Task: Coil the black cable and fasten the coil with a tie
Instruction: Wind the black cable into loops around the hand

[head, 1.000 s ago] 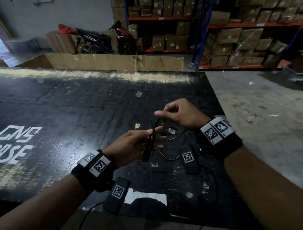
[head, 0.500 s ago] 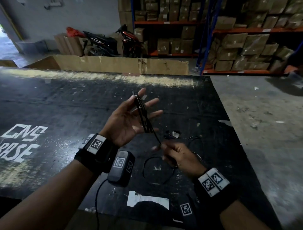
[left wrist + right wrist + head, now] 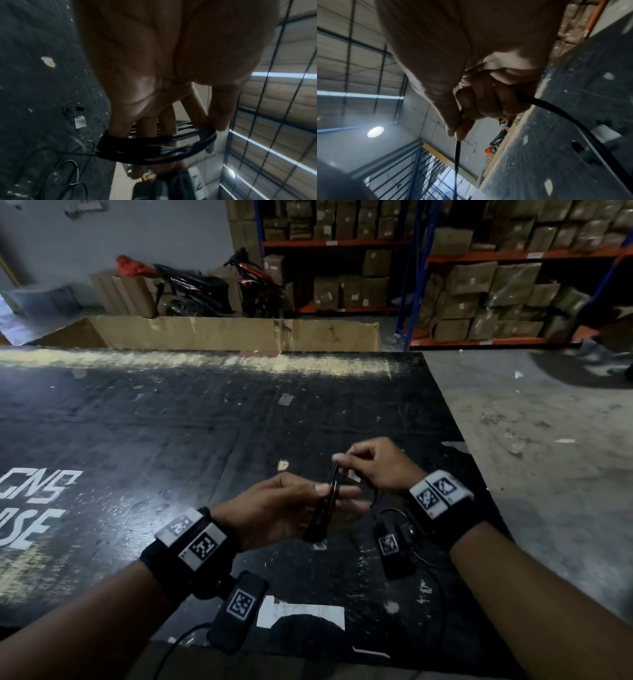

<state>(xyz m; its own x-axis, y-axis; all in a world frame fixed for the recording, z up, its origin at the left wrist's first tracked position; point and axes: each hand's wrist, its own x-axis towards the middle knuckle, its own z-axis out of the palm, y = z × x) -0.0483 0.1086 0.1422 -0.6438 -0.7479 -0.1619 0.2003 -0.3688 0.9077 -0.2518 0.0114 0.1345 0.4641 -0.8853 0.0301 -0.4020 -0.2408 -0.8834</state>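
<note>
A black cable is wound in several loops into a coil (image 3: 325,508) around the fingers of my left hand (image 3: 291,508), just above the black table (image 3: 171,440). In the left wrist view the coil (image 3: 154,147) wraps the fingers, with the thumb pressing on its top. My right hand (image 3: 370,463) is just right of and beyond the coil and pinches the free cable strand (image 3: 458,148) between thumb and forefinger at the coil's top. The slack cable (image 3: 573,121) runs out of the right fist down to the table. No tie can be made out.
White paper scraps (image 3: 301,614) and a small tan scrap (image 3: 282,464) lie on the table. Its right edge (image 3: 455,419) drops to a concrete floor. A cardboard sheet (image 3: 233,332) stands at the far edge, with shelves of boxes (image 3: 479,285) and a motorbike (image 3: 202,285) behind.
My left hand has come down from its raised, spread pose to a low one. My right hand has swung up from near the table to the coil's top, carrying the strand round.
</note>
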